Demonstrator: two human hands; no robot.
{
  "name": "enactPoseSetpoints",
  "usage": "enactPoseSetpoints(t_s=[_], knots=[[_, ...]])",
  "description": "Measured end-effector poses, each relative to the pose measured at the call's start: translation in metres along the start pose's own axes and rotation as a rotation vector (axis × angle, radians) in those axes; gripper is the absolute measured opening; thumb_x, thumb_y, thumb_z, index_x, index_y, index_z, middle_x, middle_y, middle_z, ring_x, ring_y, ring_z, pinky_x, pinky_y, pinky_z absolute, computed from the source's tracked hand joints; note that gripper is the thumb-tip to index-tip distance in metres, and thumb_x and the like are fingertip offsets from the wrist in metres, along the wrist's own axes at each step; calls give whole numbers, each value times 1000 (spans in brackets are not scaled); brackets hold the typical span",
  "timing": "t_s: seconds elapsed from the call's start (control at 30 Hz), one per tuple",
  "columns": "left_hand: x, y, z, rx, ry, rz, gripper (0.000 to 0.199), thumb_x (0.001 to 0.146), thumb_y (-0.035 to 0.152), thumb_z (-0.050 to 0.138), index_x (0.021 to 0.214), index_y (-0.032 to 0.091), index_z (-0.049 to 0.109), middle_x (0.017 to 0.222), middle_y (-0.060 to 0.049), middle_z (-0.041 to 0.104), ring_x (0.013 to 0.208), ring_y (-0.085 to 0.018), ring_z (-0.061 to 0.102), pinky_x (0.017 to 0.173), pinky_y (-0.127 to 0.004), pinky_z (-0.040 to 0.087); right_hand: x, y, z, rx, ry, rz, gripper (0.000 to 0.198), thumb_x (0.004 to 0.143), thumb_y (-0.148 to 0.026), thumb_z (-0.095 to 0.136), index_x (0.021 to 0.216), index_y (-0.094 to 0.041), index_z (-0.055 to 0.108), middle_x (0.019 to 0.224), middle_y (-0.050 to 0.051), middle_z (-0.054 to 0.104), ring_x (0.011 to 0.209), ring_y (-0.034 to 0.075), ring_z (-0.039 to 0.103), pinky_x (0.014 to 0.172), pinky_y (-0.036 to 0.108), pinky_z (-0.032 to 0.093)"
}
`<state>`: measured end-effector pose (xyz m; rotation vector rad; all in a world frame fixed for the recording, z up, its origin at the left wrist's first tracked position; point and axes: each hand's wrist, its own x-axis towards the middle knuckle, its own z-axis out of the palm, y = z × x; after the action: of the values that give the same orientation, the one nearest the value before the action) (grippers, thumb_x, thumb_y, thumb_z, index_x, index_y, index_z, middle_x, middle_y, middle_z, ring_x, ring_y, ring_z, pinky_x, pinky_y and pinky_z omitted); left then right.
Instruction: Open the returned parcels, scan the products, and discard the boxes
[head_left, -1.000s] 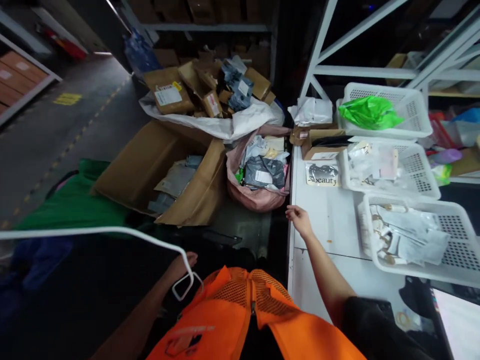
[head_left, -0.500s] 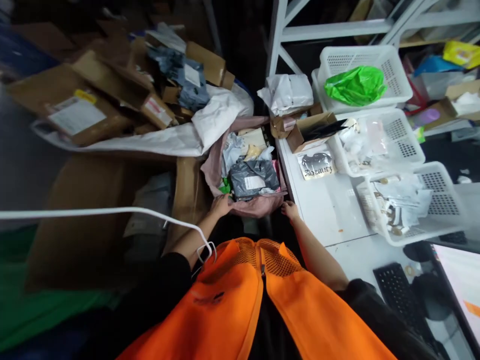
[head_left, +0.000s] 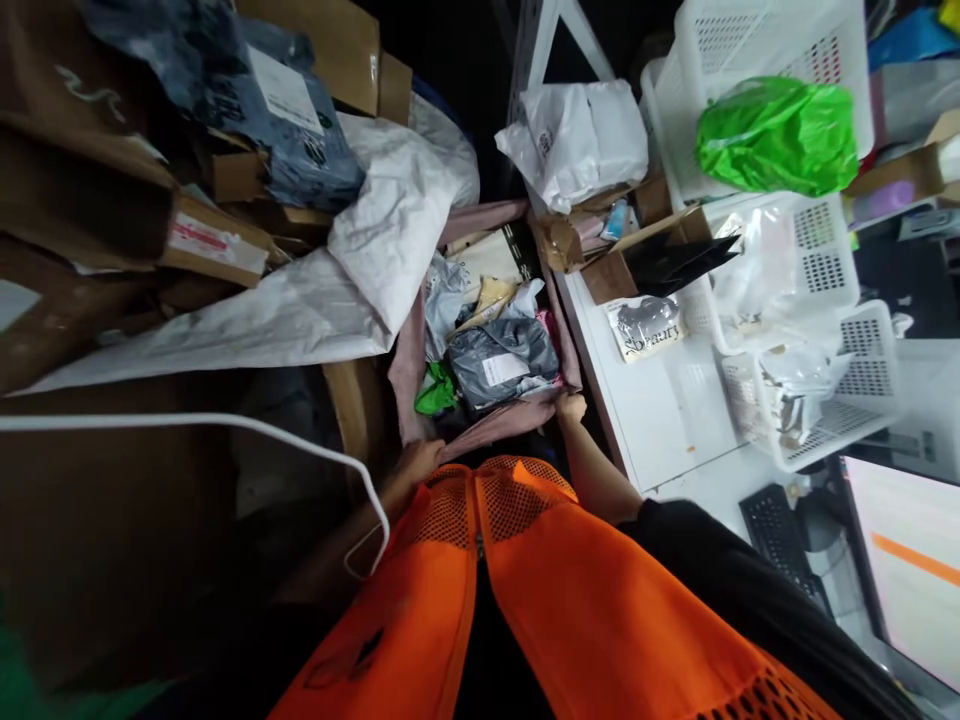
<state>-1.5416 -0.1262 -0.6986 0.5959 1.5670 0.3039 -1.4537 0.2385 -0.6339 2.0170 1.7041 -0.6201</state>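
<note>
A pink cloth bag point(head_left: 406, 375) stands with its mouth spread in front of me, full of packages. My left hand point(head_left: 421, 461) is closed on its near left rim. At the near right corner, my right hand point(head_left: 571, 408) grips the same rim in a fist. The near edge sags between the two hands. On top inside lies a grey plastic parcel point(head_left: 480, 355) with a white label. A green plastic wrapper point(head_left: 436, 390) and a yellowish packet point(head_left: 491, 297) lie around it. What is deeper in the bag is hidden.
To the right is a white table point(head_left: 660, 420) with a cardboard box point(head_left: 604, 275), a Sbeauty pouch point(head_left: 645, 325) and white baskets point(head_left: 787, 450). A white sack point(head_left: 300, 320) with boxes stands left. A white cable point(head_left: 300, 432) crosses by my left arm.
My right hand has moved onto the near right rim and closed on it. The near rim is pulled taut toward my left hand, which is closer to my body. The view has shifted.
</note>
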Motion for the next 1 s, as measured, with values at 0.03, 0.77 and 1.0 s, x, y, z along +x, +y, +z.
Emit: enactPoseSetpoints(t_s=[0.03, 0.77, 1.0], knots=[[-4, -4, -3, -6, 0, -7, 33, 106, 32, 43, 103, 21, 73, 101, -10, 77, 93, -24, 70, 81, -31, 45, -4, 2, 1, 0, 8, 23, 32, 103, -40, 70, 118, -11, 69, 120, 13, 69, 106, 23, 69, 95, 42, 60], [-5, -16, -31, 46, -142, 148, 29, 107, 36, 50, 97, 18, 69, 92, -6, 72, 92, -21, 67, 83, -31, 48, 32, 61, 8, 869, -265, 235, 26, 106, -38, 63, 95, -14, 63, 88, 1, 65, 76, 14, 64, 73, 29, 58], [0, 11, -29, 4, -129, 233, 37, 104, 51, 63, 112, 15, 69, 108, -9, 71, 96, -20, 68, 92, -38, 57, 20, 48, 13, 746, 28, 134, 23, 107, -37, 61, 112, -15, 64, 105, 5, 66, 84, 15, 63, 74, 29, 57]])
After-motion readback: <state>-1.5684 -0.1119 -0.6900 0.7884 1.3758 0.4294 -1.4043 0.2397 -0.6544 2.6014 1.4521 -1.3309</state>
